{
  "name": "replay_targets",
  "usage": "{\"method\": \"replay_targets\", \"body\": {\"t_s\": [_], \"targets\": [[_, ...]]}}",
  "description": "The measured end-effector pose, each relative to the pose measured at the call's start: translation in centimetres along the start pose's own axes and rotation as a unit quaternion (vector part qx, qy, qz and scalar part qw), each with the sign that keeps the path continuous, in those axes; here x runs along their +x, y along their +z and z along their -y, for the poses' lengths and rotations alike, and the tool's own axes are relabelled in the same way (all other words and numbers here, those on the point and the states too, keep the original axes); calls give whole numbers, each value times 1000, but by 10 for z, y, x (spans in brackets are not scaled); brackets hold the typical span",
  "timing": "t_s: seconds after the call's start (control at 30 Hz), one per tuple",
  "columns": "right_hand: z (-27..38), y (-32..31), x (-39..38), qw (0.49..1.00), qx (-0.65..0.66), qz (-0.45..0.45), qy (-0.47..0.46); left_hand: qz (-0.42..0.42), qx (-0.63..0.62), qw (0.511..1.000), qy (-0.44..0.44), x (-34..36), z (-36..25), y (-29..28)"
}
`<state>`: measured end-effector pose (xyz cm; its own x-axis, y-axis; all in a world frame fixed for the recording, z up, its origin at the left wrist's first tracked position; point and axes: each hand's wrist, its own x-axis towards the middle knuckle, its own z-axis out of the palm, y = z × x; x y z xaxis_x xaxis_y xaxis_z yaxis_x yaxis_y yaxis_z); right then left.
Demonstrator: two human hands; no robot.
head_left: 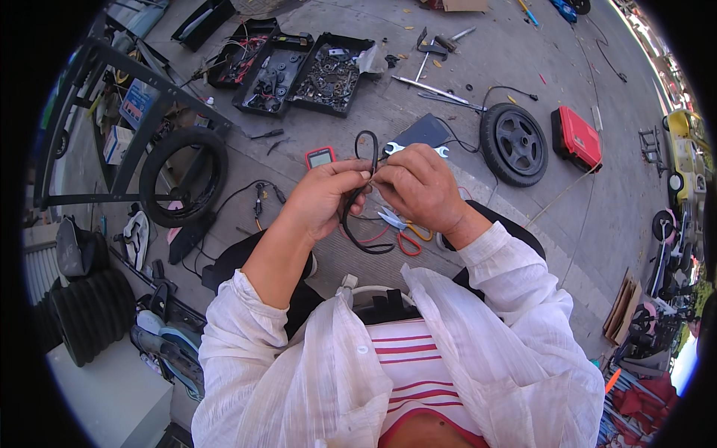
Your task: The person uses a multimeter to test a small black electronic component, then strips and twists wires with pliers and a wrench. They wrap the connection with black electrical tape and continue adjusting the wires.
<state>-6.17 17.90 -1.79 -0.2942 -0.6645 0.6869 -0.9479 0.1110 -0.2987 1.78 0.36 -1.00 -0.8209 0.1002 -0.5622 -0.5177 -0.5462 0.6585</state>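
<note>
Cable [346, 223] before us, black and thin, runs lengthwise away from us, far end looped, near end curling right. Our left hand [326, 196] pinches it; our right hand [420, 187] bunches closed beside it, contents we cannot tell. Scissors [401, 224] lie below; beyond, we note a meter [320, 157], a wheel [515, 144] and a parts tray [317, 110].
</note>
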Motion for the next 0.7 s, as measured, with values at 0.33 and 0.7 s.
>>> {"method": "replay_targets", "body": {"t_s": [0.33,0.7], "targets": [[5,0,1,997,24,11,67,-3,28,999,40,1,4,0],[16,2,-10,389,668,-17,634,-148,216,911,318,12,43,20]]}}
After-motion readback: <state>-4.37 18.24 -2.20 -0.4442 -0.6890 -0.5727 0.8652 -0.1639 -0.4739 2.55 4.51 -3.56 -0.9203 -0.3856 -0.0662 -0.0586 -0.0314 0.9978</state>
